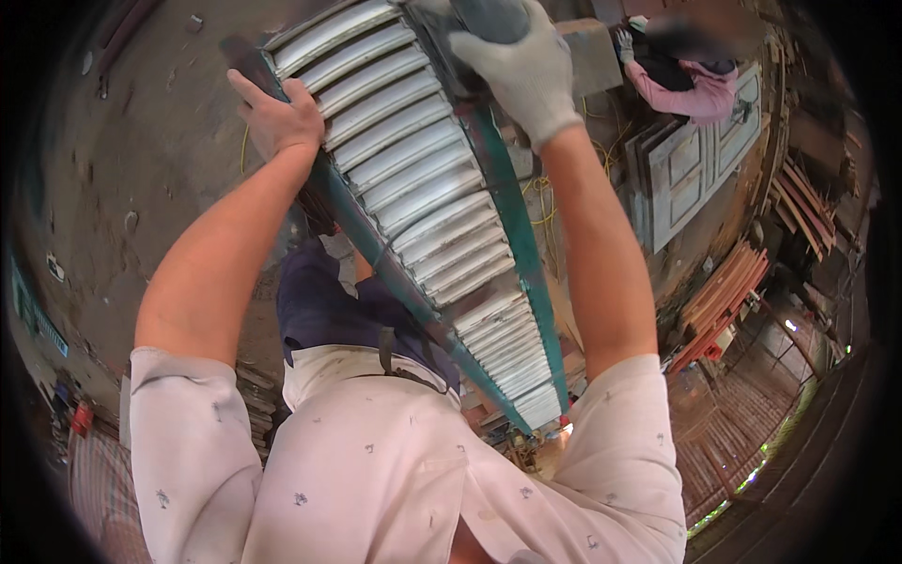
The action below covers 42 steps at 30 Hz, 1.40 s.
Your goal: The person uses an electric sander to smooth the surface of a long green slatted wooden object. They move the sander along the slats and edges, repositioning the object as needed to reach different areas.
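Observation:
A long louvred shutter [437, 202] slants across the middle, with silver-grey slats and a frame worn to green and dark paint. My bare left hand [279, 117] grips the left side rail near the far end, thumb toward the slats. On my right hand [531, 75] is a whitish work glove. Its fingers curl over a dark grey, rounded tool [490, 19] at the right rail, by the top of the picture. The tool's far part is cut off, so its exact kind does not show.
At the upper right, a person in a pink sleeve [672, 91] bends beside grey panelled doors [691, 160]. Yellow cord [548, 211] lies right of the shutter. Stacked wooden strips [719, 291] stand farther right. Debris dots the brown floor [141, 169] at left.

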### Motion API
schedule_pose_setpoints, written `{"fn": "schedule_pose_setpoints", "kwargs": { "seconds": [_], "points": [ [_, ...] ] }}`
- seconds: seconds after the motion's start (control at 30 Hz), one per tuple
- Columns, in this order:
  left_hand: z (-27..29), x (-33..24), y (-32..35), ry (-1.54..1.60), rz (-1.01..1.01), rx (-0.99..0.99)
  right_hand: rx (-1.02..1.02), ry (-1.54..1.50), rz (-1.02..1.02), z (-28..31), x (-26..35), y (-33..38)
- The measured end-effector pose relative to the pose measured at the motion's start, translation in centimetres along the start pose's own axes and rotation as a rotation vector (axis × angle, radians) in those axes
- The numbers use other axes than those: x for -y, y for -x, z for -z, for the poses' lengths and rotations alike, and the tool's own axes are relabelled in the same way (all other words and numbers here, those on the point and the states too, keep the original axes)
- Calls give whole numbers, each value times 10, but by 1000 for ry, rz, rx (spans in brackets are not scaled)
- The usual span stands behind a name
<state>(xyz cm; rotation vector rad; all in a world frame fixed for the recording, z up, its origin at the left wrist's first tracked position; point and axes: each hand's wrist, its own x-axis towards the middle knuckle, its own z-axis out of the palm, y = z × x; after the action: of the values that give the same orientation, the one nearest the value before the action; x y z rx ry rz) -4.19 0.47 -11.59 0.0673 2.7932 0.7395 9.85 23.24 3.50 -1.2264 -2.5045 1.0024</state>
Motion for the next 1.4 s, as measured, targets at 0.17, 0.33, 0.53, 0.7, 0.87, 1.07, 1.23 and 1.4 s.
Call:
{"fn": "schedule_pose_setpoints", "kwargs": {
  "seconds": [0.17,0.33,0.53,0.7,0.87,1.07,1.23,1.4],
  "points": [
    [-10,7,-8,9,-14,-39,42,12,-71,19,-30,51],
    [-5,-1,-7,-35,20,-60,76,-69,-245,61,-102,178],
    [-6,1,-3,-51,40,-41,17,-110,-377,91,-163,297],
    [-5,-2,0,-34,49,-34,41,-2,-207,71,-126,244],
    [-7,2,-8,-42,24,-39,-14,-90,-61,38,-93,147],
    [-7,3,-14,7,24,-12,26,19,-59,44,-94,146],
    [-11,10,-15,10,5,-70,80,-14,-281,87,-140,260],
    [-12,4,-10,-21,75,-39,94,-59,-435,118,-180,351]
  ]
}}
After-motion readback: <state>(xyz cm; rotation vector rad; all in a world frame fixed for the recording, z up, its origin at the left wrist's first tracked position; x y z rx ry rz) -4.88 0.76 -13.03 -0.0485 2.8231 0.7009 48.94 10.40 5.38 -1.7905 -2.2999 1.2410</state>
